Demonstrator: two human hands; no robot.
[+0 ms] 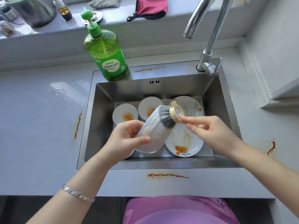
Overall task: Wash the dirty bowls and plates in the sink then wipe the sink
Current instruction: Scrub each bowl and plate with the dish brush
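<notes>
Gripping a white dish brush (155, 126) above the sink (103, 118) with the left hand (129, 136), fingers (142, 139) curled round its body and grey bristles aimed toward 2 o'clock, while pinching a beige ring (175, 113) at the bristle tips between thumb and forefinger of the right hand (210, 131). Lying on the sink floor, all smeared orange: left bowl (125, 114) at 10 o'clock, middle bowl (148, 107) at 12, far plate (191, 104) at 1, near plate (182, 143) at 5. Standing at 11 o'clock on the sink's rim, a green detergent bottle (106, 52); rising at 1 o'clock, the faucet (208, 50); streaking the desk (40, 118) at 9, 6 and 3 o'clock, orange stains (77, 125).
</notes>
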